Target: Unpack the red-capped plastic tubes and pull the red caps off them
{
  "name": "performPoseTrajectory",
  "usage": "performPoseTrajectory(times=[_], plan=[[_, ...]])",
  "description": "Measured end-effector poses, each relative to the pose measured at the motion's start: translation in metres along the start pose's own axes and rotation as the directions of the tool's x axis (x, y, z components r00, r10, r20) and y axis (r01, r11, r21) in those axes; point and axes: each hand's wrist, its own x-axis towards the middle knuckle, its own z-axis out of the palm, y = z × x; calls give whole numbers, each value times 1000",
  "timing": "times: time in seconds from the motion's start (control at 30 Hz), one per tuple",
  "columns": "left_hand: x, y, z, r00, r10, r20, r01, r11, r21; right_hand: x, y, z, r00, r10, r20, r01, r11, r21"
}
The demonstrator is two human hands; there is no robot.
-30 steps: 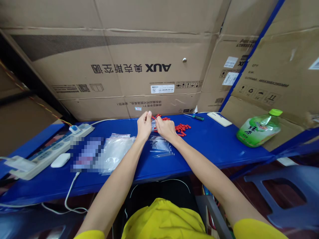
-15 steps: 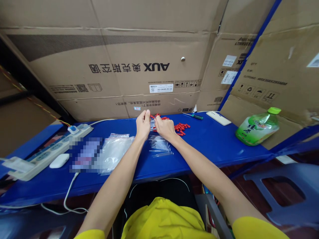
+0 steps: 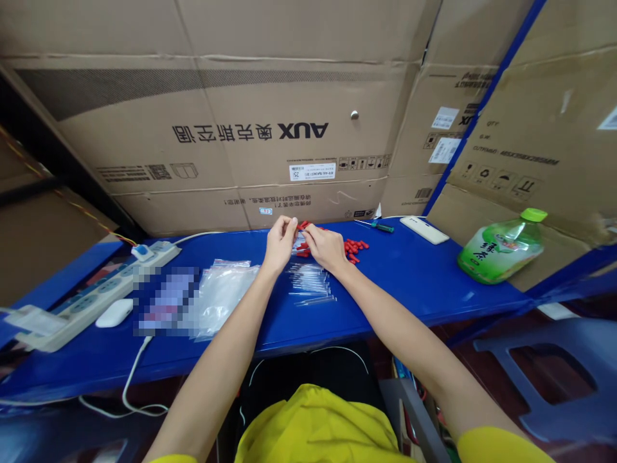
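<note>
My left hand (image 3: 281, 245) is closed in a pinch above the back of the blue table. What sits between its fingertips is too small to make out. Just to its right, my right hand (image 3: 326, 247) is also closed, thumb and forefinger pressed together over small red caps; anything it grips is hidden. Several loose red caps (image 3: 355, 247) lie right of that hand, and others show between both hands. Below the hands is a pile of thin clear plastic tubes (image 3: 309, 280), with a few lying apart at its near side.
Clear zip bags (image 3: 225, 297) lie left of my forearm, beside a blurred phone (image 3: 168, 299), a white case (image 3: 114, 312) and a power strip (image 3: 103, 286). Toward the right are a screwdriver (image 3: 383, 227), a white phone-like slab (image 3: 424, 229) and a green bottle (image 3: 501, 247). Cardboard (image 3: 250, 83) walls the back.
My hands have moved slightly apart; the red piece seen between the fingertips before no longer shows there. The right hand has shifted a little right. The tube pile looks the same.
</note>
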Motion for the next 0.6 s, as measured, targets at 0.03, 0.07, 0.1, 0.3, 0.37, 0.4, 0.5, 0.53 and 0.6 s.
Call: performPoseTrajectory(times=[0.03, 0.07, 0.1, 0.3, 0.37, 0.4, 0.5, 0.53, 0.6], plan=[[0, -2, -1, 1000, 14, -2, -14, 999, 33, 0, 1, 0, 1000, -2, -9, 2, 1000, 10], [0, -4, -2, 999, 41, -2, -40, 995, 94, 0, 2, 0, 1000, -1, -11, 1, 1000, 16], [0, -5, -4, 997, 81, 6, -81, 981, 177, 1, 3, -1, 1000, 5, -9, -5, 1000, 17], [-6, -5, -17, 947, 163, 277, -295, 783, 548, 4, 19, -6, 995, -36, 95, 29, 996, 82], [-8, -6, -19, 918, 120, 378, -325, 774, 544, 5, 27, -8, 991, -68, 118, 50, 988, 148], [-8, -6, -19, 904, 106, 415, -335, 779, 530, 6, 30, -9, 990, -73, 119, 49, 980, 195], [-7, -9, -17, 893, 89, 440, -325, 805, 496, 8, 36, -10, 996, -29, 82, -9, 904, 427], [-7, -9, -16, 901, 88, 424, -310, 815, 490, 9, 37, -10, 998, 3, 61, -34, 852, 522], [-8, -9, -13, 922, 74, 380, -260, 847, 465, 10, 37, -8, 997, 68, 29, -69, 727, 683]])
